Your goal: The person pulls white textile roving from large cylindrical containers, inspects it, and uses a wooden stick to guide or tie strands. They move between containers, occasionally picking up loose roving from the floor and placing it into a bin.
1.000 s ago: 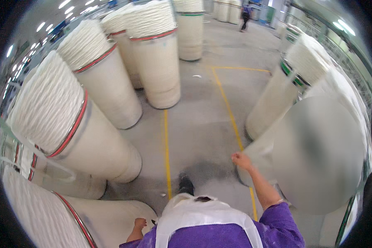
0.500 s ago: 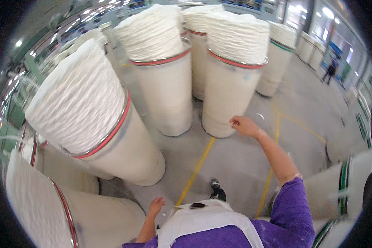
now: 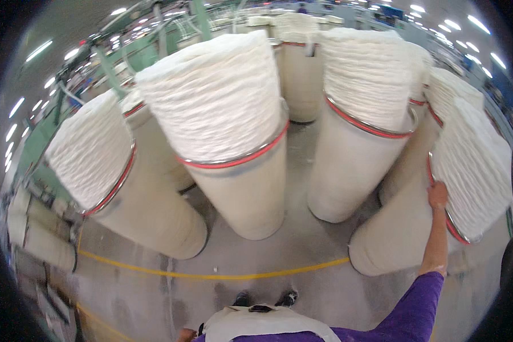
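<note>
At the right, a tall cream sliver can [image 3: 396,231] with a red-banded metal rim is heaped above its top with coiled white sliver [image 3: 476,171]. My right hand [image 3: 438,195] is closed on the near side of that rim, just beside the sliver, with the arm stretched out. At the lower edge, only a bit of my left hand [image 3: 186,335] shows next to my white apron; its fingers are hidden. More full cans stand ahead: one right of centre [image 3: 356,165], one left of centre [image 3: 245,194] and one at the left [image 3: 159,216].
A curved yellow floor line [image 3: 222,277] runs between my feet [image 3: 265,298] and the cans. Further cans, such as one behind the front row [image 3: 302,85], stand at the back. Green machine frames [image 3: 105,71] rise at the far left. Pale cans [image 3: 43,245] lie toward the left edge.
My view has swung left, so the cans appear shifted to the right. My right hand, free in front of a can before, is now on a can's rim. My left hand has dropped mostly out of view.
</note>
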